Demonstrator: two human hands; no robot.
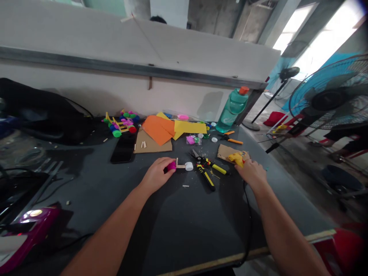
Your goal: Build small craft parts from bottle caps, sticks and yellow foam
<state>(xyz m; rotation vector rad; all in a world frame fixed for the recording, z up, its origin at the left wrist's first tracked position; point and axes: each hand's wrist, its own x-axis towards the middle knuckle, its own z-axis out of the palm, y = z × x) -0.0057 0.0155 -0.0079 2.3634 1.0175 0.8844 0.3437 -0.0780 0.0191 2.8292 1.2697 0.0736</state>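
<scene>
My left hand pinches a small assembly by its magenta cap. A wooden stick runs right from that cap to a white cap, and a short stick stands up near the magenta end. At the right, my right hand is closed around a yellow glue gun, whose front lies over a piece of cardboard. Its black cord hangs toward the table's front edge. Between the hands lie pliers with yellow and black handles, crossing a second yellow-handled tool.
Behind are a phone, orange paper, yellow paper, colourful cap models, orange-handled pliers and a teal bottle. A magenta device sits at left. A fan stands right.
</scene>
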